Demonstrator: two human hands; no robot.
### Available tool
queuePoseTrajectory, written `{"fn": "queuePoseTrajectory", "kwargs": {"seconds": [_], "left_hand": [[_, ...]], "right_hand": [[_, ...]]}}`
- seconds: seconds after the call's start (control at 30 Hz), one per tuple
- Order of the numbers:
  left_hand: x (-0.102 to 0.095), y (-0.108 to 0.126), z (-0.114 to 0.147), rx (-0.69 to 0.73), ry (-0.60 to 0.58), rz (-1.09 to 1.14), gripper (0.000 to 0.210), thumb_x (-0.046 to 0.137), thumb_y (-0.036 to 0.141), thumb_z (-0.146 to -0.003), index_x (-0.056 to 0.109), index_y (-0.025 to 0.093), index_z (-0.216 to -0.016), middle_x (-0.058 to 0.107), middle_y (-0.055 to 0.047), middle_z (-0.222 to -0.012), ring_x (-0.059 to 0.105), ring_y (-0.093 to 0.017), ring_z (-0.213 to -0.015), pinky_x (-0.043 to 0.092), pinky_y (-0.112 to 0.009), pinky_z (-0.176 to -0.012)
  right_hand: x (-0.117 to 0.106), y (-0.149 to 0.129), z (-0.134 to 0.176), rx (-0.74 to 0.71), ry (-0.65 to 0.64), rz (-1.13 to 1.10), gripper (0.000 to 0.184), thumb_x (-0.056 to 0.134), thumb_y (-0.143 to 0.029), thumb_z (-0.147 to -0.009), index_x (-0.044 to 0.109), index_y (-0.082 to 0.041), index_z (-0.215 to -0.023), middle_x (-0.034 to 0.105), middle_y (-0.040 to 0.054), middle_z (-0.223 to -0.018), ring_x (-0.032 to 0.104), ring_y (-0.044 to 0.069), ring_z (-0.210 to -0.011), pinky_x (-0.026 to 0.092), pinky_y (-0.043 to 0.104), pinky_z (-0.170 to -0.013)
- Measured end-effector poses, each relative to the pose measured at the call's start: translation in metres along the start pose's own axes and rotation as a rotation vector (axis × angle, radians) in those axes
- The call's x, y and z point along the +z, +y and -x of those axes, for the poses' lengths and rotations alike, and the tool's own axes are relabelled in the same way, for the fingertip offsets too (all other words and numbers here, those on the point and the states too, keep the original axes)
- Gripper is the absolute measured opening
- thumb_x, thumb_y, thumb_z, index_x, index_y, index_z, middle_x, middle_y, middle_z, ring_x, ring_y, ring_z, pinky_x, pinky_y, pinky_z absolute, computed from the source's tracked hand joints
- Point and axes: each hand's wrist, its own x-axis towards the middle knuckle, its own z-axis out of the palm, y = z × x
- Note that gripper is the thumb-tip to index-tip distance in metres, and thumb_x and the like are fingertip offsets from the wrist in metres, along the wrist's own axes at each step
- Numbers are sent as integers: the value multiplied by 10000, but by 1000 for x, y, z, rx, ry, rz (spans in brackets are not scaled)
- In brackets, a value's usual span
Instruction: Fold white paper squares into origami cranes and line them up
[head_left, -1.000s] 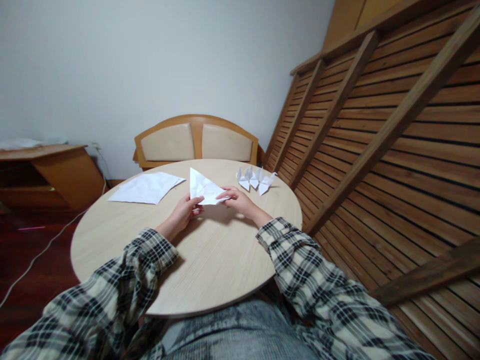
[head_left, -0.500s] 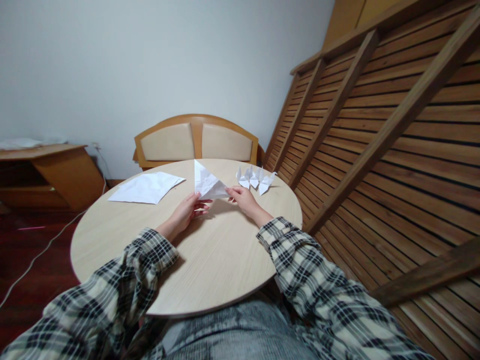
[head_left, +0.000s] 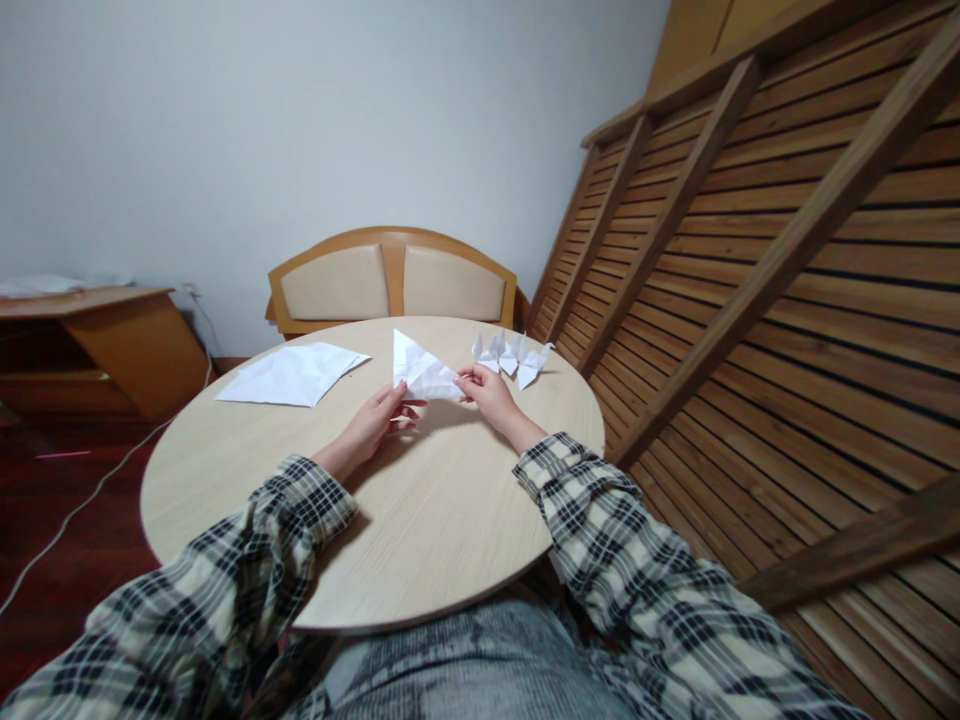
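Observation:
A white sheet of paper folded into a triangle (head_left: 421, 370) is held up between my two hands, a little above the table. My left hand (head_left: 379, 415) pinches its lower left corner, thumb in front and the other fingers behind and below. At the lower right corner, my right hand (head_left: 489, 395) grips the paper between thumb and fingers. Just beyond my right hand several white origami cranes (head_left: 525, 362) stand close together. To the left lies a flat stack of white paper (head_left: 296, 374).
The round pale wooden table (head_left: 435, 540) reaches up to my lap. Behind it stands a headboard with cream panels (head_left: 336, 284) against the wall. A slatted wooden frame (head_left: 750, 260) leans along the right side. At left are a wooden desk (head_left: 127, 345) and a white cable (head_left: 90, 497).
The paper triangle has tilted and shifted slightly right, and its top corner sits lower. Its front looks flatter. Both hands keep their grip and have barely moved.

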Motion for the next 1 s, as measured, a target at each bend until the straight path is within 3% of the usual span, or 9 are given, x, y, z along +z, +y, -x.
{"fn": "queuePoseTrajectory", "kwargs": {"seconds": [0.3,0.5,0.77,1.0], "left_hand": [[-1,2,0,38,50,-73,291,742,413,-744,658,169,-878,646,-36,-817,579,-137,-685,471,-252,-602],[-5,-1,-4,85,72,-94,285,760,407,-706,655,161,-805,624,-33,-775,550,-138,-663,455,-260,-606],[-4,1,-5,84,57,-124,303,783,404,-672,689,145,-797,647,-41,-775,538,-138,-655,427,-263,-606],[0,2,-1,118,22,-202,293,777,392,-680,708,118,-756,643,-45,-687,507,-136,-596,379,-264,-567]], "right_hand": [[0,-4,2,46,-40,-1,225,665,-205,-799,579,-186,-1005,607,-16,-714,587,125,-631,488,265,-610],[2,-7,6,63,-103,41,239,693,-252,-784,609,-173,-994,588,-11,-704,551,132,-642,438,259,-588],[4,-12,10,57,-257,81,219,702,-324,-764,646,-140,-870,647,40,-830,566,143,-739,440,274,-678],[4,-9,10,32,-364,82,224,704,-308,-759,680,-152,-916,695,56,-896,599,166,-781,464,294,-719]]}}
